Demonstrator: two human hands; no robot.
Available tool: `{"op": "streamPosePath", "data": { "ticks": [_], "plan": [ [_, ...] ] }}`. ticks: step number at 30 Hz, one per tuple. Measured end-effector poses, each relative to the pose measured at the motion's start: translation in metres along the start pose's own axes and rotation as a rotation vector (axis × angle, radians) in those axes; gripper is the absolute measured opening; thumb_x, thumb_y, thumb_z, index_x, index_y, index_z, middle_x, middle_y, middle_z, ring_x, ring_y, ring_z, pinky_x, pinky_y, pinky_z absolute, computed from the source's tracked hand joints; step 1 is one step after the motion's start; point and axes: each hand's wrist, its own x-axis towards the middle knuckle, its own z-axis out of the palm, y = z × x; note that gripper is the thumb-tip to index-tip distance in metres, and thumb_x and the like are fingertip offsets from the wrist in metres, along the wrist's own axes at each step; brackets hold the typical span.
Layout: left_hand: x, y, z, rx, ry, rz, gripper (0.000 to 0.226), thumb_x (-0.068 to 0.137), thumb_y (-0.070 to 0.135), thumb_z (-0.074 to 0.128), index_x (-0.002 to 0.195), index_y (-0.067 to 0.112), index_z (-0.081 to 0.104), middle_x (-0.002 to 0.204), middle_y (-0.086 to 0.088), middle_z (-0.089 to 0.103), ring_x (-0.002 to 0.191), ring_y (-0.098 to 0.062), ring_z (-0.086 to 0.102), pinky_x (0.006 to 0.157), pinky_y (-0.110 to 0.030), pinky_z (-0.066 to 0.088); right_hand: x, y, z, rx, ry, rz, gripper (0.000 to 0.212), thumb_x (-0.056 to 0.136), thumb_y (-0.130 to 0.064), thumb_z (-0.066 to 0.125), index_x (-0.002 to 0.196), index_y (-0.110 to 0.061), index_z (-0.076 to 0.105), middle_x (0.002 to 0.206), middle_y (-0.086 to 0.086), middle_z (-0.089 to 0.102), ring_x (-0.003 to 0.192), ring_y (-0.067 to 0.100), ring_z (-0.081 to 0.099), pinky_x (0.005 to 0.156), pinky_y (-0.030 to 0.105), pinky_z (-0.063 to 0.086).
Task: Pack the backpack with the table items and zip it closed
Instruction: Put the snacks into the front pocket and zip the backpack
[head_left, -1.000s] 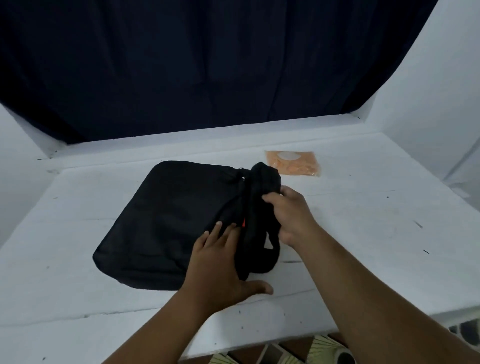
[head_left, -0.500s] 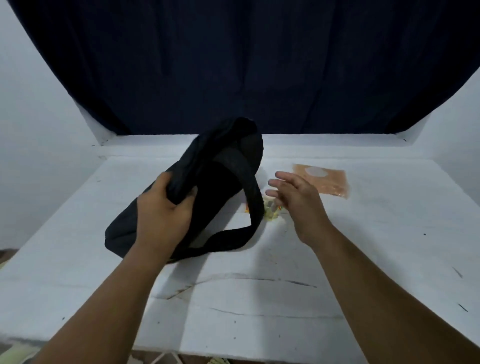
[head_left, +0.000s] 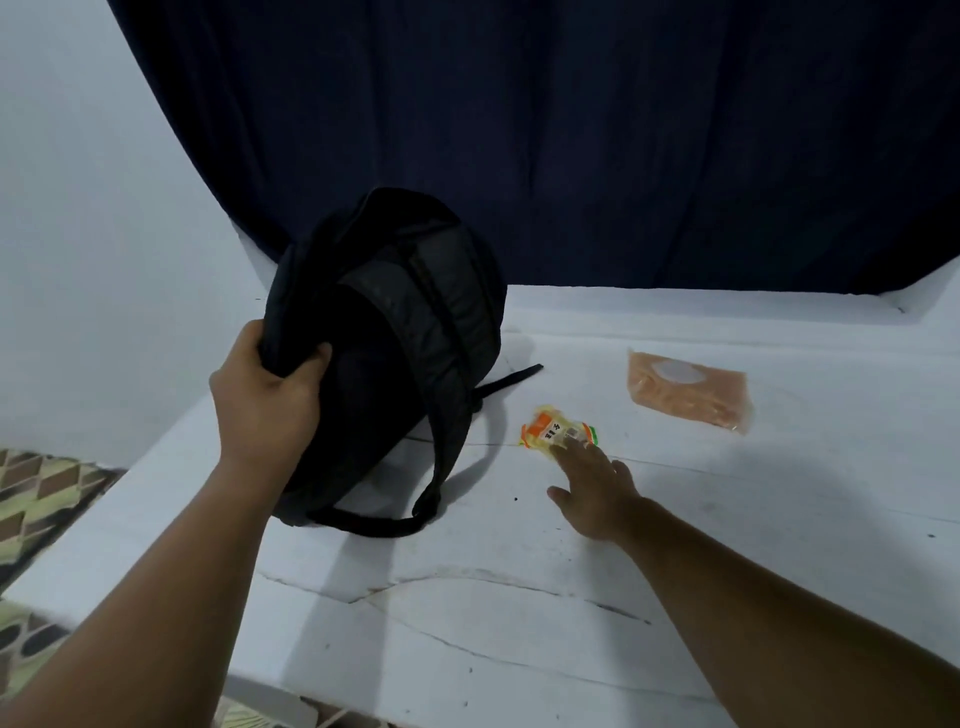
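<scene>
While the black backpack (head_left: 395, 353) is held upright near the left edge of the white counter (head_left: 519, 613), its fabric is gripped at the side by the left hand (head_left: 267, 400), whose fingers are closed around a fold. One strap is seen trailing on the counter below the bag. The right hand (head_left: 595, 486) is spread open, palm down, with fingertips touching a small yellow-and-orange packet (head_left: 556, 434) lying just right of the backpack. An orange pouch (head_left: 688, 389) is laid flat farther toward the right back corner, apart from both.
</scene>
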Motion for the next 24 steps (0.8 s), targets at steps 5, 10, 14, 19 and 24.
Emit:
{"op": "streamPosePath", "data": {
  "ticks": [5,10,14,19,24],
  "plan": [
    [0.005,0.000,-0.001,-0.005,0.022,-0.024,0.021,0.088,0.025,0.072,0.105,0.021,0.061,0.086,0.019,0.062,0.077,0.009,0.058,0.065,-0.003,0.038,-0.008,0.019,0.007,-0.031,0.211,0.062,0.064,0.092,-0.058,0.054,0.146,-0.027,0.039,0.153,-0.001,0.038,0.137,0.024,0.037,0.108,0.039,0.032],
    [-0.014,0.005,0.012,0.047,-0.052,0.019,0.017,0.089,0.025,0.071,0.100,0.023,0.058,0.084,0.018,0.061,0.076,0.004,0.057,0.067,-0.016,0.041,-0.022,0.030,0.006,0.055,0.288,0.214,0.050,0.092,-0.051,0.058,0.136,-0.029,0.053,0.129,0.000,0.057,0.120,0.025,0.047,0.097,0.038,0.036],
    [-0.054,-0.005,0.037,0.113,-0.221,0.134,0.022,0.084,0.022,0.077,0.091,0.025,0.056,0.071,0.013,0.062,0.068,-0.001,0.060,0.060,-0.021,0.043,-0.037,0.047,0.003,0.214,0.425,0.236,0.030,0.101,-0.033,0.038,0.108,-0.025,0.066,0.102,0.006,0.064,0.092,0.024,0.057,0.077,0.034,0.048],
    [-0.105,-0.028,0.064,0.171,-0.446,0.266,0.032,0.073,0.017,0.083,0.095,0.027,0.062,0.069,0.013,0.065,0.063,-0.008,0.063,0.057,-0.033,0.053,-0.063,0.069,-0.011,0.881,0.649,0.437,0.036,0.099,-0.036,0.041,0.081,-0.012,0.061,0.078,0.009,0.066,0.073,0.029,0.064,0.059,0.033,0.049],
    [-0.118,-0.036,0.075,0.259,-0.695,0.445,0.039,0.062,0.044,0.078,0.091,0.033,0.053,0.083,0.019,0.057,0.077,-0.007,0.054,0.069,-0.034,0.049,-0.083,0.065,-0.042,1.422,0.718,0.557,0.019,0.100,-0.011,0.049,0.113,-0.006,0.063,0.099,0.009,0.070,0.084,0.024,0.071,0.073,0.041,0.061]
  ]
}}
